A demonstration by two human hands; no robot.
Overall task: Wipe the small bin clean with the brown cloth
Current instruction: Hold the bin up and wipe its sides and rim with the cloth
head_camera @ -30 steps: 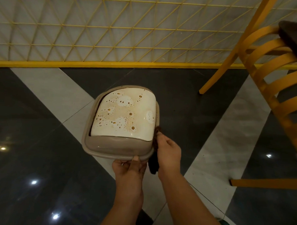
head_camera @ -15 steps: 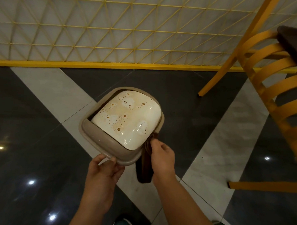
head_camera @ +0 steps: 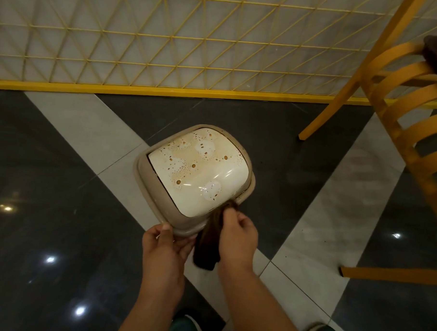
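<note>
Small bin (head_camera: 159, 187) held above the floor (head_camera: 59, 221), stained cream lid (head_camera: 197, 172) up.
Left hand (head_camera: 164, 253) fingers grip its near rim; right hand (head_camera: 238, 235) fingers pinch brown cloth (head_camera: 209, 242) against the rim.

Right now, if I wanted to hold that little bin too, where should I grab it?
Probably the tan rim of the small bin, on its free left side, coming from the left. The rim sticks out like a lip, so fingers can hook under it, as the left hand does at the near edge. The spotted cream lid looks domed and glossy, likely slippery.
</note>
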